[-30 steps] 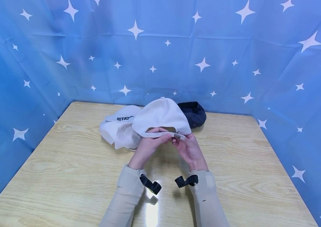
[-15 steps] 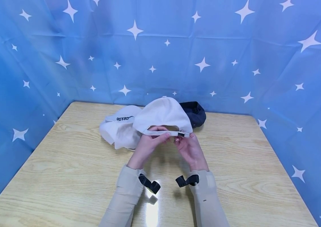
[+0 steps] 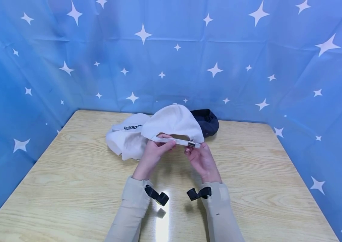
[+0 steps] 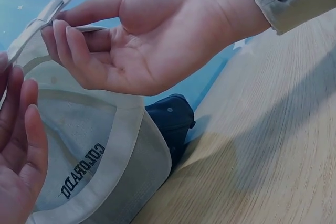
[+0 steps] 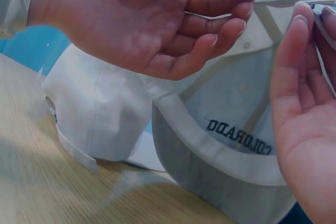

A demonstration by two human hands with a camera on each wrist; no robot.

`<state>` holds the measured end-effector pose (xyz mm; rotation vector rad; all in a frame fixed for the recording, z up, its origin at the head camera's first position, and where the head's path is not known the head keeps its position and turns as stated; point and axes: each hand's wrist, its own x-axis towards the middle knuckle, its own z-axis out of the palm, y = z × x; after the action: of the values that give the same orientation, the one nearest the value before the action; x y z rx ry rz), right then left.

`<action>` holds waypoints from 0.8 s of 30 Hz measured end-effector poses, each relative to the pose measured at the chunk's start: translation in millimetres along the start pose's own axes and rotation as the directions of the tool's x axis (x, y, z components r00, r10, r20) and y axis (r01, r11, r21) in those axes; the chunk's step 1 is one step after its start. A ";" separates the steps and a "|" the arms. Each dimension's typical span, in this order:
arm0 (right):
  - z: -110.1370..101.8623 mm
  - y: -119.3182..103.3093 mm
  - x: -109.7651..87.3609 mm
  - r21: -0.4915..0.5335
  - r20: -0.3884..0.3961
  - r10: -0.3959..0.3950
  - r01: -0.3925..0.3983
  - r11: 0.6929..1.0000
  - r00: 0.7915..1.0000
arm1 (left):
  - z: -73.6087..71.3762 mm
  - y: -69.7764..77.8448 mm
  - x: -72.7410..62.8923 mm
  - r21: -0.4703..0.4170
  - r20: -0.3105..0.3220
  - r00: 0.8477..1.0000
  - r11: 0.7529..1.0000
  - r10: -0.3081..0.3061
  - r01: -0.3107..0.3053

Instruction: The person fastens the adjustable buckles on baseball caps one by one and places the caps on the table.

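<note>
A white baseball cap [image 3: 172,121] is held up, its back opening turned toward me. My left hand [image 3: 154,153] pinches its adjuster strap [image 3: 179,142] between thumb and fingers. At the strap's other end, beside the metal buckle [image 3: 191,144], my right hand [image 3: 202,163] pinches the strap end, its remaining fingers loosely curled below. Inside the cap, mirrored COLORADO stitching [image 5: 239,137] shows in the right wrist view. The left wrist view shows the right hand [image 4: 152,40] gripping the strap tip from the right.
Another white cap [image 3: 128,137] with dark lettering lies on the wooden table [image 3: 77,188], left of the held one. Behind to the right sits a dark navy cap [image 3: 210,124]. A blue curtain [image 3: 171,60] with white stars surrounds the table's back and sides.
The strap and buckle have swung slightly outward to the right, and the strap now slopes down to the right. My left hand has shifted slightly left; the right hand has barely moved.
</note>
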<state>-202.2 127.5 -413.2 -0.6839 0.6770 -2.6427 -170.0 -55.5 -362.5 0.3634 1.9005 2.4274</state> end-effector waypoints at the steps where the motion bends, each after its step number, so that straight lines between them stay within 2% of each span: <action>1: 0.0 0.0 -0.2 -0.002 -0.003 0.001 -0.001 1.000 1.000 | 0.0 -0.4 0.2 -0.001 0.000 1.000 1.000 0.001 -0.001; 4: 0.3 0.0 -0.5 -0.008 -0.016 0.005 -0.005 1.000 1.000 | -0.4 -1.8 1.0 0.000 -0.002 1.000 1.000 0.007 -0.007; 13: 2.0 -0.6 -1.5 -0.055 -0.067 0.032 -0.035 0.998 0.997 | -6.9 -21.1 8.9 -0.009 -0.006 1.000 1.000 0.017 -0.017; 24: 3.8 -0.5 -0.3 -0.102 -0.101 0.047 -0.058 0.993 0.994 | -6.0 -22.4 9.0 0.009 -0.006 1.000 1.000 0.018 -0.018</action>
<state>-200.0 126.7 -410.2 -0.5579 0.8548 -2.6215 -182.6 -54.1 -383.9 0.3759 1.9198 2.4346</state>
